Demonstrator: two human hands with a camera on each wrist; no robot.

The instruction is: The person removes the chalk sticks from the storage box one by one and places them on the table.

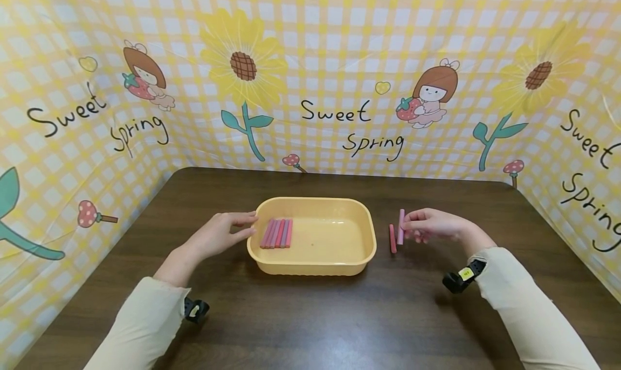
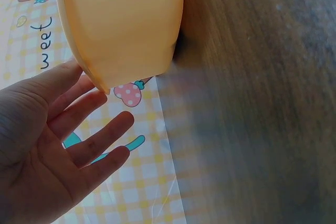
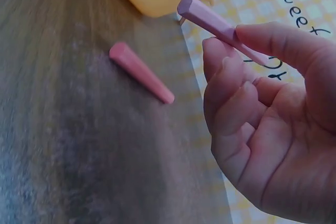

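Note:
A thin lilac stick [image 3: 210, 20], smooth and chalk-like, is pinched between the thumb and fingertips of my right hand [image 1: 432, 224], tilted above the table to the right of a yellow tray [image 1: 315, 267]. Just left of it, a similar pink stick [image 1: 392, 238] lies on the table, apart from the hand. Inside the tray, at its left end, several pink and purple sticks [image 1: 276, 233] lie side by side in a row. My left hand [image 1: 225, 230] is at the tray's left rim, thumb and index finger touching it. The other fingers spread loosely below the rim in the left wrist view.
The brown wooden table [image 1: 310, 316] carries the tray near its middle. A yellow checked cloth [image 1: 310, 79] with printed flowers and lettering rises behind the table and along both sides. A black strap device [image 1: 463, 277] is worn on the right wrist, with another [image 1: 196, 309] on the left.

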